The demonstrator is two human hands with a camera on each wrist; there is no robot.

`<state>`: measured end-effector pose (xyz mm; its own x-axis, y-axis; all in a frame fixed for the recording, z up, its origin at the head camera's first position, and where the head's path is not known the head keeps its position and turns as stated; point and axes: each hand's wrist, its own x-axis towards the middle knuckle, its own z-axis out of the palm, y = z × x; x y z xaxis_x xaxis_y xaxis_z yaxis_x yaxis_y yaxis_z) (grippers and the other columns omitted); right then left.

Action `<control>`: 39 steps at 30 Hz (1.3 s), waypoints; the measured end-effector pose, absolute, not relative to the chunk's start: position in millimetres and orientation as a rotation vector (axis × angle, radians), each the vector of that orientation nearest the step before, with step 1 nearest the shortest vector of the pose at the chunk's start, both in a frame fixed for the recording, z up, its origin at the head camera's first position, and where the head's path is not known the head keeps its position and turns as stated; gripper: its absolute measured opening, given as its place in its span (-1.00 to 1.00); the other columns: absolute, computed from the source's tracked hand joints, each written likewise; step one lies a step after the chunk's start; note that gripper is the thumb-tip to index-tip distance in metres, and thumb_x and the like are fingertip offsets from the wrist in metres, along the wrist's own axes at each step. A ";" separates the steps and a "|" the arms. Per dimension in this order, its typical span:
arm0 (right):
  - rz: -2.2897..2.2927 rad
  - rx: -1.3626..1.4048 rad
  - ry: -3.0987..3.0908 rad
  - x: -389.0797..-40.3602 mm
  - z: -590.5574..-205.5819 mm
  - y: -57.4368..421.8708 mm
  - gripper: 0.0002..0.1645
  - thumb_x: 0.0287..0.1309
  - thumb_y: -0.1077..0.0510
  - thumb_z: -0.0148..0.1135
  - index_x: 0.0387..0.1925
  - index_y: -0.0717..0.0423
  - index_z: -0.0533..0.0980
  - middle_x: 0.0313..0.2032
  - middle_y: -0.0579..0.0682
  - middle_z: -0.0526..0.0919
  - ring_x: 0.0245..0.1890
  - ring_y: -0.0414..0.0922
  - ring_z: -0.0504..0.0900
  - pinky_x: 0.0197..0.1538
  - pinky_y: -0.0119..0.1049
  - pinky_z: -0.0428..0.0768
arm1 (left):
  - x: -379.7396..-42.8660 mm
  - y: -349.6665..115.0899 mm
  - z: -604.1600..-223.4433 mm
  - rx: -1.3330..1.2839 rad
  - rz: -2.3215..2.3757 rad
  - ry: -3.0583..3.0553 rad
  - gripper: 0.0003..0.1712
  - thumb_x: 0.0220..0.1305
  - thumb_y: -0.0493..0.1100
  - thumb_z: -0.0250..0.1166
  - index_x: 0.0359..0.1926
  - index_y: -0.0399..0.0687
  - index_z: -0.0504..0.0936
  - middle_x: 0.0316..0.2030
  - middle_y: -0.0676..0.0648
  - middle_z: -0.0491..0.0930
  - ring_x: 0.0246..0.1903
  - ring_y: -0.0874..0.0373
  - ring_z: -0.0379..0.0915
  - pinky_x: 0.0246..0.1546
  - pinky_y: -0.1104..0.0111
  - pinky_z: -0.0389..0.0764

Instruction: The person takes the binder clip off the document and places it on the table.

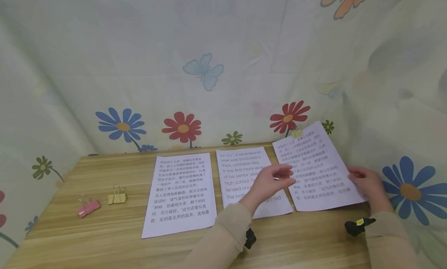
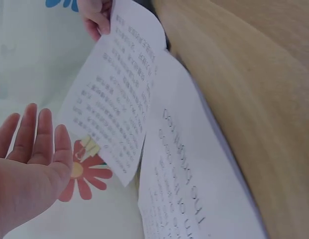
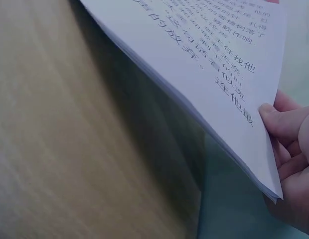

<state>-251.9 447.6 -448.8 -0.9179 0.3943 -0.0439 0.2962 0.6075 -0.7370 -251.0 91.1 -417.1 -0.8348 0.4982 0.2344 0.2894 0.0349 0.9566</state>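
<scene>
My right hand [image 1: 364, 181] pinches the right edge of a stack of printed sheets [image 3: 229, 114], thumb on top and fingers beneath. The stack is tilted, its near edge raised off the table in the right wrist view. A yellow binder clip [image 1: 297, 133] sits on its top edge, near the left corner. My left hand [image 1: 270, 181] hovers with fingers extended and nothing in them, left of that stack. Below it lies a middle stack of sheets with English text [image 1: 241, 164], partly hidden by the hand and sleeve.
A third stack with Chinese text [image 1: 179, 195] lies left of the middle one. Farther left on the wooden table [image 1: 115, 238] are a pink binder clip [image 1: 89, 208] and another yellow binder clip [image 1: 117, 198]. A flowered curtain [image 1: 157, 67] stands behind and on both sides.
</scene>
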 end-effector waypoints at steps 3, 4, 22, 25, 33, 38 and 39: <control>1.181 -0.532 -2.693 -249.2 -440.8 447.7 -0.49 0.40 0.24 0.09 0.29 0.40 0.35 0.10 0.40 0.47 -0.06 0.14 0.48 -0.23 -0.23 0.40 | -253.8 93.0 -409.0 0.828 1.910 2.144 -0.53 0.23 -0.09 0.42 0.16 0.00 0.63 -0.06 0.07 0.68 -0.13 0.38 0.54 -0.12 0.45 0.56; 1.174 -0.503 -2.686 -248.1 -437.3 447.2 -0.49 0.40 0.23 0.10 0.28 0.41 0.36 0.09 0.40 0.48 -0.10 0.11 0.49 -0.25 -0.25 0.42 | -254.9 93.3 -405.9 0.831 1.913 2.148 -0.53 0.23 -0.10 0.42 0.16 -0.01 0.63 -0.06 0.05 0.68 -0.13 0.38 0.54 -0.13 0.46 0.57; 1.304 -0.405 -2.523 -239.7 -381.8 398.3 -0.41 0.41 0.04 0.15 0.34 0.25 0.37 -0.01 0.07 0.46 -0.28 -0.19 0.52 -0.35 -0.44 0.58 | -281.1 70.6 -342.7 0.817 2.042 2.254 -0.46 0.26 -0.10 0.41 0.26 0.03 0.55 -0.03 0.09 0.66 -0.07 0.29 0.55 -0.03 0.41 0.57; 1.341 -0.381 -2.501 -237.4 -383.3 385.6 -0.43 0.41 0.03 0.16 0.31 0.23 0.39 -0.02 0.07 0.45 -0.27 -0.15 0.52 -0.34 -0.45 0.58 | -284.6 64.4 -336.1 0.825 2.072 2.280 -0.47 0.28 -0.12 0.39 0.26 0.04 0.55 -0.04 0.09 0.66 -0.07 0.26 0.55 -0.04 0.40 0.58; 1.428 -0.361 -2.470 -233.1 -389.0 354.3 -0.50 0.41 0.05 0.15 0.28 0.17 0.44 0.00 0.12 0.47 -0.24 -0.09 0.55 -0.30 -0.41 0.63 | -297.7 42.3 -313.4 0.878 2.130 2.390 -0.46 0.30 -0.17 0.37 0.28 -0.12 0.51 -0.03 -0.01 0.66 -0.05 0.19 0.57 0.01 0.41 0.55; 1.494 -0.296 -2.407 -232.0 -393.1 338.7 -0.54 0.39 0.12 0.18 0.23 0.21 0.47 -0.08 0.05 0.48 -0.27 -0.16 0.56 -0.30 -0.41 0.63 | -306.6 22.5 -300.3 0.835 2.166 2.439 -0.45 0.30 -0.17 0.37 0.29 -0.12 0.50 -0.02 -0.01 0.65 -0.03 0.17 0.56 0.03 0.43 0.54; 1.501 -0.278 -2.390 -231.9 -394.1 335.9 -0.56 0.38 0.14 0.19 0.21 0.23 0.48 -0.10 0.03 0.49 -0.29 -0.18 0.56 -0.31 -0.42 0.63 | -308.2 18.3 -298.3 0.830 2.174 2.454 -0.45 0.30 -0.16 0.37 0.29 -0.11 0.50 -0.01 -0.01 0.65 -0.02 0.18 0.56 0.04 0.43 0.54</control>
<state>-231.9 335.9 -394.1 -0.9349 0.3206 0.1522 0.0021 0.4338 -0.9010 -308.2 18.3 -298.3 -0.8528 0.1984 0.4831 0.5035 0.0666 0.8614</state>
